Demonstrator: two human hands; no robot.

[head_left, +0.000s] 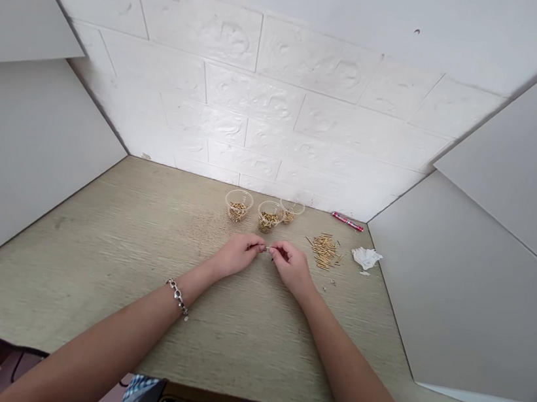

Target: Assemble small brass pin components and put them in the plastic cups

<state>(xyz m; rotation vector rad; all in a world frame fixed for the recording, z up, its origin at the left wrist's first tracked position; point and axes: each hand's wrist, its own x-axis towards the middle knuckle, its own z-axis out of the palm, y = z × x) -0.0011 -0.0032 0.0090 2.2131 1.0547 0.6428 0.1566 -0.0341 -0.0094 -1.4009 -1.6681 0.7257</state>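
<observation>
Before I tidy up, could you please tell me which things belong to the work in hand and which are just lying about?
Likely in the job:
- small piece between both hands' fingertips
- gold pins
- three cups holding small parts

Probably just lying about:
- red stick
- crumpled white scrap

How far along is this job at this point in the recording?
Partway, by the look of it. Likely done: the pile of gold-coloured rods on the right, though it could be unworked stock. In hand: a small piece pinched between the left hand and right hand. Probably left: the small gold-coloured parts in the clear cups.
</observation>
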